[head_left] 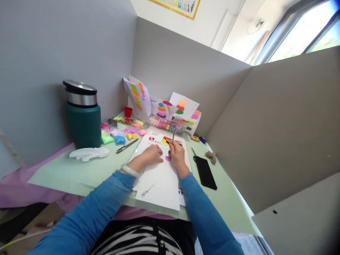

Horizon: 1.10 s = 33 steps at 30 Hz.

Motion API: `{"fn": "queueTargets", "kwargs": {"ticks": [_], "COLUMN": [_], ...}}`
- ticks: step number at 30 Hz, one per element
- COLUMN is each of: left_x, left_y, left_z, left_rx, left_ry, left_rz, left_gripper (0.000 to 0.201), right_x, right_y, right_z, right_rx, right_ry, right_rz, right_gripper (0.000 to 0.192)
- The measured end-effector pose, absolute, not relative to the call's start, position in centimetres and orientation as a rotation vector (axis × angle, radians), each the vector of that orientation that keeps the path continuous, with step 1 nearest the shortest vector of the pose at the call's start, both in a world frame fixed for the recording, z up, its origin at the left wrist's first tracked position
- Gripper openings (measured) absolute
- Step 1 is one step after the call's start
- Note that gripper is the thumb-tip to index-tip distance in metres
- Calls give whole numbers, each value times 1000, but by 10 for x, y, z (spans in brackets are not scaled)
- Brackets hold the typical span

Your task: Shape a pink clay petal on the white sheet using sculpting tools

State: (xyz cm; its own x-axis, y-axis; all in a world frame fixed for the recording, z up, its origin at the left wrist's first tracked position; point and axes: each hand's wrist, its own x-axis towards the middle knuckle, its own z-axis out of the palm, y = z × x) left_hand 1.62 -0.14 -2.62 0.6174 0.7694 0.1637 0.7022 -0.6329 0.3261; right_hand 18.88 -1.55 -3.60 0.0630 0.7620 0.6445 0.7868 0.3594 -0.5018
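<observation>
we count two hands at work. our left hand (152,154) lies flat, fingers spread, palm down on the white sheet (162,177), w/ a pale green bangle (130,170) at the wrist. our right hand (177,156) is closed round one thin stick tool (173,136), held near upright, its top pointing to 12 o'clock. the tool tip meets one small pink clay blob (168,158), which sits on the sheet between the two hands, just at 9 o'clock of the right hand. the blob looks flat, smeared, bright magenta, edges uneven; too small to tell more.

around: one teal flask (83,118) w/ a steel lid at 10 o'clock, well apart. one white glove-like thing (89,153) lies below it. one pen (126,146) lies between flask and sheet. approx seven or eight small clay bags (120,139) (green, blue, yellow, pink) sit by the flask; exact count can't be told. one red cup (128,112) stands behind them. three or so papers w/ colour swatches (162,108) lean on the back wall at 12 o'clock. one long clear box of clay sticks (166,124) lies in front of them. one black phone (205,172) lies at 3 o'clock, just beside the sheet, on the green mat (66,171).
</observation>
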Motion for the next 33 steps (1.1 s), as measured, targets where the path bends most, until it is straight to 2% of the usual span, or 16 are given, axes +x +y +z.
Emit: {"fn": "queueTargets", "kwargs": {"ticks": [7, 18, 21, 26, 33], "left_x": [16, 16, 15, 15, 14], "left_y": [0, -5, -5, -4, -5], "left_z": [-28, -22, -23, -25, -22], "left_rx": [2621, 2646, 2627, 2597, 2595], "left_ry": [1201, 1208, 1204, 1188, 1198], "left_rz": [434, 440, 444, 458, 438], "left_gripper": [38, 33, 36, 39, 38], "right_x": [184, 181, 189, 204, 204], "right_y": [-15, -25, -33, -43, -40], "right_z": [-36, -36, -31, -25, -30], "right_rx": [-1257, -1093, -1113, -1237, -1310], "right_ry": [-1888, -2081, -1948, -1401, -1502], "right_rz": [-126, -52, 52, 225, 265], "right_gripper": [35, 34, 37, 38, 34]}}
